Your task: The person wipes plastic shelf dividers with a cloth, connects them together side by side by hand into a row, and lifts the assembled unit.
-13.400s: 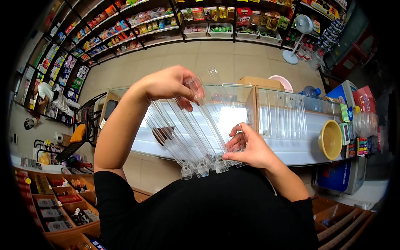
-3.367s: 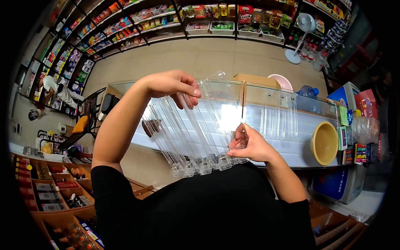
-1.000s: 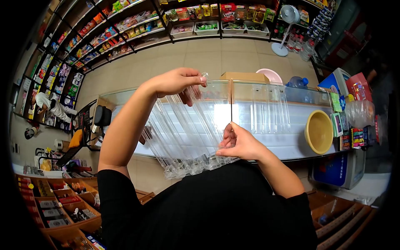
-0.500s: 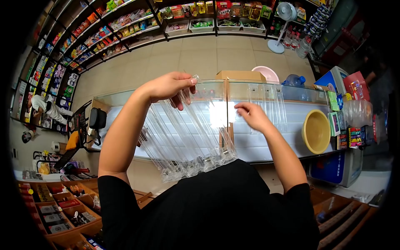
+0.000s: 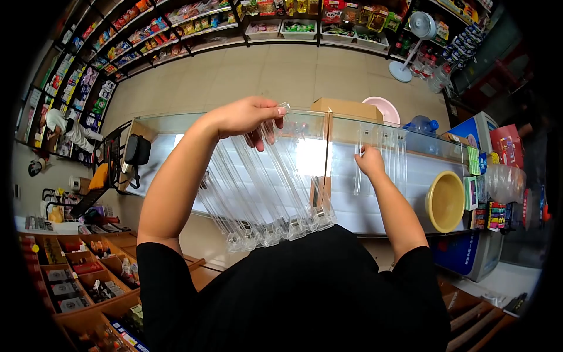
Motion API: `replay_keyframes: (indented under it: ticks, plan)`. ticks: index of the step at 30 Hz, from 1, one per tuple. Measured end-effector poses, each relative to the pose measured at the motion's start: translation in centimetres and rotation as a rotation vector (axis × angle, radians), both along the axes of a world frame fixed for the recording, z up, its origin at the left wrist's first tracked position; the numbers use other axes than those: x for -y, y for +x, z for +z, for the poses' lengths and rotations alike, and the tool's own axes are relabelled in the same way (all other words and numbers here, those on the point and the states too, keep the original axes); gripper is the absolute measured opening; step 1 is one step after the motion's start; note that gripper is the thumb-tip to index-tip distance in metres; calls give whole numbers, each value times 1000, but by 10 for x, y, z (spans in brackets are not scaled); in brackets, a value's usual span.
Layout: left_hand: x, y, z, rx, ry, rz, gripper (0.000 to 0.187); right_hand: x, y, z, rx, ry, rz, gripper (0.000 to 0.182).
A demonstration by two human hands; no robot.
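My left hand (image 5: 256, 122) is closed around the upper ends of several long clear plastic tracks (image 5: 267, 182). They hang at a slant toward my body, their bulky clear end pieces (image 5: 281, 227) bunched against my black shirt. Over the glass counter, my right hand (image 5: 370, 162) has its fingers curled together at the leftmost of a few more clear plastic strips (image 5: 400, 155) lying on the glass. The fingers look pinched on that strip's edge, though the contact itself is partly hidden.
A yellow basin (image 5: 445, 202) stands on the glass counter (image 5: 234, 117) to the right, near small packaged goods. Past the far edge are a cardboard box (image 5: 346, 108), a pink basin (image 5: 382, 110) and a blue water bottle (image 5: 420, 125). A chair (image 5: 117, 155) stands left; another person (image 5: 73, 129) is by the shelves.
My right hand has moved right and slightly down to the strips on the counter, its fingers closing. My left hand still holds the bundle of tracks. The whole view has shifted slightly.
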State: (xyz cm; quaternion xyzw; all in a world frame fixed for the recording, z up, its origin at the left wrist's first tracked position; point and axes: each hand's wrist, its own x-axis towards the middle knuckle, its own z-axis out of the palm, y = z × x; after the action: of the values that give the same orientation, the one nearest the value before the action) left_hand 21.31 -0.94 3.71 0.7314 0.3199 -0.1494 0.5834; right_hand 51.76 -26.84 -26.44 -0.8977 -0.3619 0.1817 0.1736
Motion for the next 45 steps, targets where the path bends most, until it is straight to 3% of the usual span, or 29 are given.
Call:
replay_keyframes:
  ticks: [8,16,25,27,35,40,45]
  plan:
    - [-1,2,-3,-20,4,-8,44,9,-14,-1,46,74,-45,24]
    - [-3,2,-5,5,-4,-28,43,30,-56,63,17,273,11,16]
    - [1,3,-5,40,-17,-53,44,38,-85,121,-258,526,50,19]
    - [3,3,-3,43,-17,-49,44,39,-90,130,-439,592,26,18]
    - [8,-1,6,43,11,-52,43,43,-114,193,-755,883,-21,19]
    - [10,-4,12,44,26,-54,43,48,-103,184,-817,827,46,21]
    - [8,-5,9,53,30,-50,43,57,-98,185,-1033,887,-36,25]
